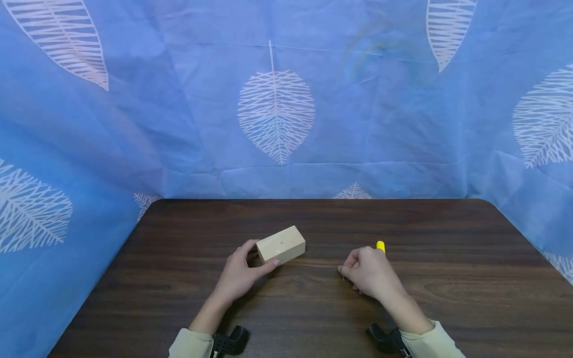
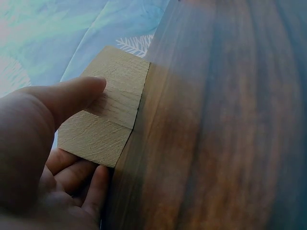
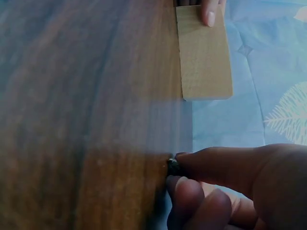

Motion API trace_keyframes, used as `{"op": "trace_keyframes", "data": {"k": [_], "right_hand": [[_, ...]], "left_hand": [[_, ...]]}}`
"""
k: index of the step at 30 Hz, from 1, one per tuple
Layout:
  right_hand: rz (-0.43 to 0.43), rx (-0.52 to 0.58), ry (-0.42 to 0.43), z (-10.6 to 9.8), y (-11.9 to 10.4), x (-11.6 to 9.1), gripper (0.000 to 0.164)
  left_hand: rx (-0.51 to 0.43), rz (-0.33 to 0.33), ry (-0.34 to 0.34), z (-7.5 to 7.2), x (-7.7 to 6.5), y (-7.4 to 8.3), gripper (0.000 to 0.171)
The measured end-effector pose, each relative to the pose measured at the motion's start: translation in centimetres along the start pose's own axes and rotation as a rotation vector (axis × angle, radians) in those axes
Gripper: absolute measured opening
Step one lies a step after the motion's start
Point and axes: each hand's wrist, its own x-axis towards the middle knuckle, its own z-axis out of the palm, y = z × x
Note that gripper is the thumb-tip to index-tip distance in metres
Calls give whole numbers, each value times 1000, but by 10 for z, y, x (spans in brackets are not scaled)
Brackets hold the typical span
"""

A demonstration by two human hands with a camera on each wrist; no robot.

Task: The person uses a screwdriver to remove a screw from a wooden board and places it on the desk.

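A pale wooden block [image 1: 282, 244] with a small dark mark, perhaps a hole, on its top lies on the dark table. My left hand [image 1: 239, 278] grips its left end, thumb on the near side and fingers around the far end. To the right, low over the table, my right hand [image 1: 369, 271] pinches a small, screw-like metal piece [image 3: 173, 166] between thumb and forefinger. Most of that piece is hidden by the fingertips. Just behind the right hand shows the rounded end of a yellow object [image 1: 380, 245]; the rest of it is covered.
The brown wood-grain table [image 1: 304, 318] has rounded far corners. Behind it and along its sides hangs a blue cloth [image 1: 192, 109] with white leaf prints. Each wrist carries a black camera mount.
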Motion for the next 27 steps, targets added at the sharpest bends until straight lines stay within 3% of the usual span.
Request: {"op": "trace_keyframes", "data": {"k": [21, 24, 27], "right_hand": [[-6, 27, 31, 16, -1, 2, 22], [-17, 27, 23, 10, -3, 0, 22], [-80, -2, 56, -3, -7, -2, 25]], "left_hand": [[12, 0, 15, -5, -4, -9, 54], [8, -13, 14, -6, -5, -10, 54], [-9, -15, -1, -6, -4, -12, 59]]}}
